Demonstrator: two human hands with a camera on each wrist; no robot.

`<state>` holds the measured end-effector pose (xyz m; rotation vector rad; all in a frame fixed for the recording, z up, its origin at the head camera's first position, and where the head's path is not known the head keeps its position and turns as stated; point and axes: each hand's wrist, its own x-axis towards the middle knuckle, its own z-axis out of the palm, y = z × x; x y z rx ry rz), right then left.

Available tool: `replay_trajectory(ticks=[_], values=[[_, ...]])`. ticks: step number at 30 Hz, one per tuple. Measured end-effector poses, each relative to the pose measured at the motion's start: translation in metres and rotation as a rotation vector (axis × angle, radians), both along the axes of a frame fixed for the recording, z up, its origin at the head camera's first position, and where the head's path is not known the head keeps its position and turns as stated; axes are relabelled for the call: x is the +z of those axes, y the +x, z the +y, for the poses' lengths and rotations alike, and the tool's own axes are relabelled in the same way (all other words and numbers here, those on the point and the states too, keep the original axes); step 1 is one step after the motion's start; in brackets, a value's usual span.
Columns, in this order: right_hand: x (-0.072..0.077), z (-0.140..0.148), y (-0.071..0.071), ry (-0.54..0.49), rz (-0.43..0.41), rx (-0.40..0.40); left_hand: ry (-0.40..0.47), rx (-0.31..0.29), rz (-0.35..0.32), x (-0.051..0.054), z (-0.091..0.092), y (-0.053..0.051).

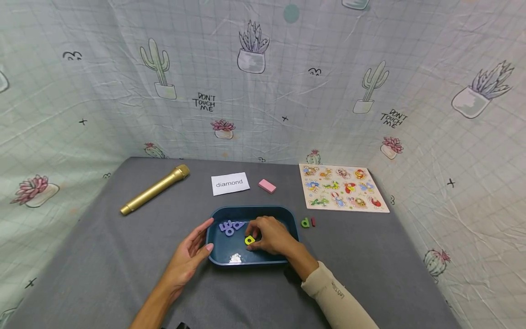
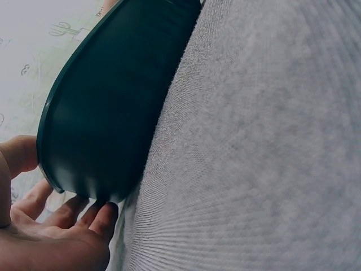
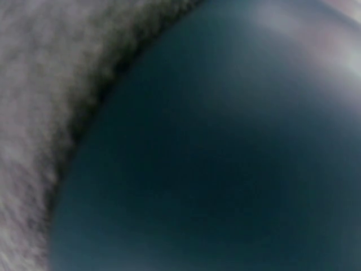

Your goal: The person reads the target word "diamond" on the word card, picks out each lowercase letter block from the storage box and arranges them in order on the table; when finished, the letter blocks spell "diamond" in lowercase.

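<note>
A dark blue tray (image 1: 263, 261) sits on the grey cloth, filling much of both wrist views. My left hand (image 1: 190, 255) touches its left end with extended fingers, the thumb at the rim; in the left wrist view, fingertips (image 2: 104, 220) meet the outer wall. Inside the tray my right hand (image 1: 269, 235) pinches a small yellow letter (image 1: 249, 240) with a hole in it, between thumb and fingers. Several purple letters (image 1: 229, 231) lie together in the tray's left part. The right wrist view is blurred and shows only the tray's side (image 3: 214, 158) and the cloth.
Right of the tray lie a green letter (image 1: 305, 223) and a red letter (image 1: 313, 222). Behind it are a white card (image 1: 230, 184) reading "diamond", a pink block (image 1: 267, 186) and an insect picture board (image 1: 343, 188). A gold microphone (image 1: 154, 190) lies at the left.
</note>
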<state>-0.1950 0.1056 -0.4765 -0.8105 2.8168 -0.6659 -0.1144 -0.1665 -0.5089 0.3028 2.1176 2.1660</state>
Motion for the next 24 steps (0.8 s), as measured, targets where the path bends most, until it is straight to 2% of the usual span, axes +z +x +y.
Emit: replay_trajectory(ticks=[12, 16, 24], values=[[0.0033, -0.0028, -0.0001, 0.031, 0.03, -0.03, 0.003, -0.022, 0.01, 0.0009, -0.0034, -0.0028], [0.0048, -0.0026, -0.0007, 0.006, 0.038, -0.034, 0.004, -0.025, 0.011, 0.0025, -0.0037, -0.0035], [0.0063, -0.0048, -0.0001, -0.035, 0.113, -0.036, -0.009, -0.017, 0.012, 0.0038, -0.0033, -0.0035]])
